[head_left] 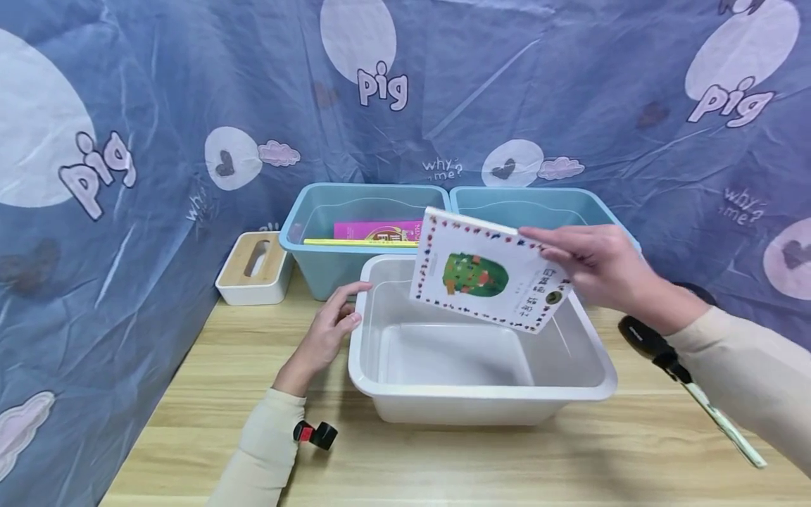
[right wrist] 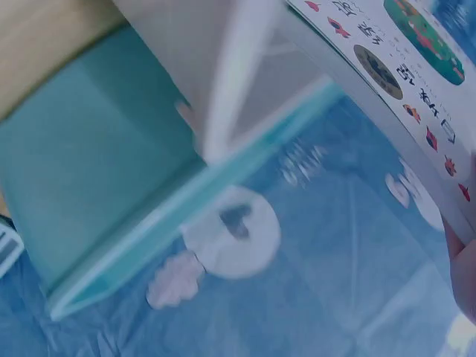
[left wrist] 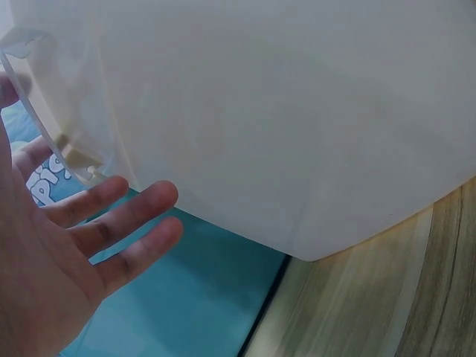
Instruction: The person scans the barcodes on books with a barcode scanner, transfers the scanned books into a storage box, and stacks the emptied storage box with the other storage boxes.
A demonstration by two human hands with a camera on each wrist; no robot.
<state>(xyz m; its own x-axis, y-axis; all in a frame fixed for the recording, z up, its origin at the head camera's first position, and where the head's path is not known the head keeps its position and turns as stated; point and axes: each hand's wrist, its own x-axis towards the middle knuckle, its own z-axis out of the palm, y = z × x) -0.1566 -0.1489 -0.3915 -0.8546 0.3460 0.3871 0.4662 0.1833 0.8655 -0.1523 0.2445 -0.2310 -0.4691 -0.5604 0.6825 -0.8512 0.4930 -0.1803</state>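
A white picture book [head_left: 491, 274] with a green illustration hangs tilted over the light grey plastic bin [head_left: 481, 391]. My right hand [head_left: 602, 264] grips it by its right end, fingers along the upper edge; in the right wrist view the thumb [right wrist: 466, 282] shows at the book's edge. At the bin's left side, my left hand [head_left: 319, 338] touches the rim with its fingertips. The left wrist view shows that hand's loosely spread fingers [left wrist: 126, 223] against the bin's outer wall [left wrist: 297, 134]. The grey bin's floor is visible below the book.
Behind stand two blue bins; the left blue bin [head_left: 317, 271] contains a pink book [head_left: 361, 229] and a yellow-edged one, and the right blue bin [head_left: 538, 193] is partly hidden. A wood-topped tissue box [head_left: 253, 271] sits left. A black-headed, pale-handled tool [head_left: 690, 387] lies right.
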